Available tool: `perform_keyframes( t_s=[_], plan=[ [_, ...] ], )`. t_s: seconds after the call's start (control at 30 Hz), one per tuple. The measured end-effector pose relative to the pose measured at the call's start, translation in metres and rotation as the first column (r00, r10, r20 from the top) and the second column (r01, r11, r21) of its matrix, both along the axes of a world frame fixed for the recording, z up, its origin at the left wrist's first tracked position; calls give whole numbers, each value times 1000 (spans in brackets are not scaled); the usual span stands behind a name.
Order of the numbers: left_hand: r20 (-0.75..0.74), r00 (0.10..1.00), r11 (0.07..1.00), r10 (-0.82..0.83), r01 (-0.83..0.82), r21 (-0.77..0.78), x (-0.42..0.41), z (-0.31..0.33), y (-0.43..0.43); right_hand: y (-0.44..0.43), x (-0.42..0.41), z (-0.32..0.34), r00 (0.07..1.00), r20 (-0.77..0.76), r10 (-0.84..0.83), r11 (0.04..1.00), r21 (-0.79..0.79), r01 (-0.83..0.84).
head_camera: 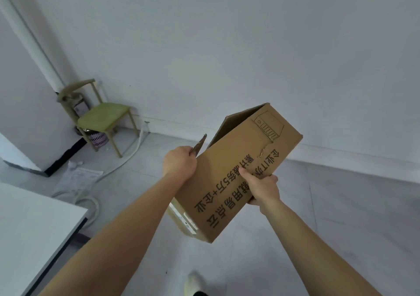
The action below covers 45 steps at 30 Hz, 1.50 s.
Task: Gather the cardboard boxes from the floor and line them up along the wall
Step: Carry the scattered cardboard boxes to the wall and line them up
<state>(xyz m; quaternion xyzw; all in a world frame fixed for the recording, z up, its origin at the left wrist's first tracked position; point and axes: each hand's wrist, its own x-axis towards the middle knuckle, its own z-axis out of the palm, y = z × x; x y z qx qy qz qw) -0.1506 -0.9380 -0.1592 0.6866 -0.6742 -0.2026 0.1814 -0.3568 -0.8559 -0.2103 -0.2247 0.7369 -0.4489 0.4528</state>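
Soft, even, cool daylight fills the frame; shadows stay faint, edges bow with wide-angle distortion, detail slightly smeared throughout.

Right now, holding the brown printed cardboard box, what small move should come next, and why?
Probably lower the brown cardboard box toward the grey floor by the white wall. It hangs tilted in the air; the left hand pinches a flap, the right hand grips its edge.
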Motion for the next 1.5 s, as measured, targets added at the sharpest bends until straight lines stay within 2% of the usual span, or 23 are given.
perform_keyframes(
  t_s=[0.2,0.3,0.53,0.7,0.93,1.1,1.23,1.4,1.5],
  plan=[
    [81,996,998,-49,47,32,6,5,-180,-164,11,4,1000,11,-2,999,48,2],
    [130,986,994,-106,104,24,-2,3,-251,-227,13,-3,996,80,-36,994,109,27],
    [214,956,979,-202,192,64,-26,-47,-431,-401,5,-50,983,169,-77,975,218,39],
    [199,963,975,-183,151,164,-36,-88,-558,-537,-5,-87,973,196,-121,953,298,59],
    [182,959,947,-219,164,276,-18,-109,-695,-672,4,-102,972,189,-138,919,392,54],
    [220,893,873,-391,285,396,11,-139,-795,-750,34,-119,973,158,-166,891,447,80],
    [216,804,788,-554,423,447,35,-170,-874,-804,75,-139,950,141,-278,849,499,175],
    [180,642,624,-745,577,526,77,-224,-962,-864,151,-183,858,129,-498,732,594,335],
    [130,604,556,-786,599,576,96,-265,-1004,-895,188,-217,802,133,-582,675,629,386]
  ],
)
